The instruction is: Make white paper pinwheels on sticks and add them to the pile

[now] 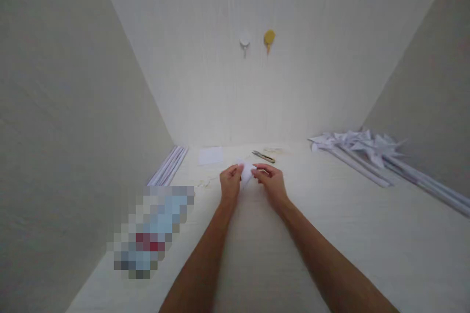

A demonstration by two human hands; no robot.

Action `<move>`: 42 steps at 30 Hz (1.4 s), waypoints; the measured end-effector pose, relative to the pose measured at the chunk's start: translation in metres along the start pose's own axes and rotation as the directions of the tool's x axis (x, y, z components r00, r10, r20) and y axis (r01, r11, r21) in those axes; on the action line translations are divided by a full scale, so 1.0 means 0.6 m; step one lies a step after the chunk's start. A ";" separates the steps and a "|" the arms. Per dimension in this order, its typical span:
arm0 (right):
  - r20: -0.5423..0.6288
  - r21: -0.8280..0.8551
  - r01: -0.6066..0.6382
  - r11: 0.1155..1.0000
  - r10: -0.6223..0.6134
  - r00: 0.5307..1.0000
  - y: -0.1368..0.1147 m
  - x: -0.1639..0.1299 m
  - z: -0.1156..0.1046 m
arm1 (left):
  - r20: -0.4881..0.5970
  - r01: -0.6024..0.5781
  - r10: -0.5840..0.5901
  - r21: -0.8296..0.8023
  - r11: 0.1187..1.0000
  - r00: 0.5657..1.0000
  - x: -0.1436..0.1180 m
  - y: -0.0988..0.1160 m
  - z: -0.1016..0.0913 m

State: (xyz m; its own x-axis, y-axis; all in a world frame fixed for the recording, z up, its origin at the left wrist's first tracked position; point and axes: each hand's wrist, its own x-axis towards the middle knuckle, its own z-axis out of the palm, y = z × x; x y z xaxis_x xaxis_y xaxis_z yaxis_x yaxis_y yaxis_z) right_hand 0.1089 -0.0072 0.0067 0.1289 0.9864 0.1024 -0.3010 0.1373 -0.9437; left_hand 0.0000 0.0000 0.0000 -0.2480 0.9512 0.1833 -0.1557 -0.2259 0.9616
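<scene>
**Two hands pinch a small white paper**

The paper [246, 173] is small, white and folded. It sits just above the table [330, 234], in the middle, between both hands. The left hand [230, 182] pinches its left edge with curled fingers. The right hand [270, 180] pinches its right edge the same way. No writing shows on it.

At 12 o'clock, close by, lie scissors [263, 156]. At 11 o'clock lies a flat white sheet [210, 155]. At 10 o'clock, white sticks [169, 166] rest by the wall. At 2 o'clock is a heap of paper pinwheels [362, 146]. Two hooks [257, 41] hang on the back wall. A blurred patch at 8 o'clock cannot be read.
</scene>
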 end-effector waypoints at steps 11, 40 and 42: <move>-0.084 0.179 -0.058 0.982 0.074 0.994 0.008 0.003 0.013 | 0.015 0.071 -0.069 -0.165 0.984 0.997 -0.012 0.007 0.009; 0.063 -0.559 0.258 0.788 -0.270 0.961 0.011 -0.010 0.016 | -0.132 0.114 -0.168 -0.343 0.932 0.977 -0.021 0.007 0.023; 0.115 -0.551 0.256 0.794 -0.232 0.966 0.010 -0.012 0.017 | -0.148 0.101 -0.163 -0.356 0.929 0.976 -0.018 0.006 0.022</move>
State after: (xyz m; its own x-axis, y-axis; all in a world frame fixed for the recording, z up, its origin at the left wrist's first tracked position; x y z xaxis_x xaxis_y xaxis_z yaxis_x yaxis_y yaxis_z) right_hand 0.0965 -0.0122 0.0033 0.0860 0.9314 0.3536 0.3144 0.3114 -0.8967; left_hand 0.0146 -0.0085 0.0039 -0.3581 0.9337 -0.0076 -0.5101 -0.1888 0.8392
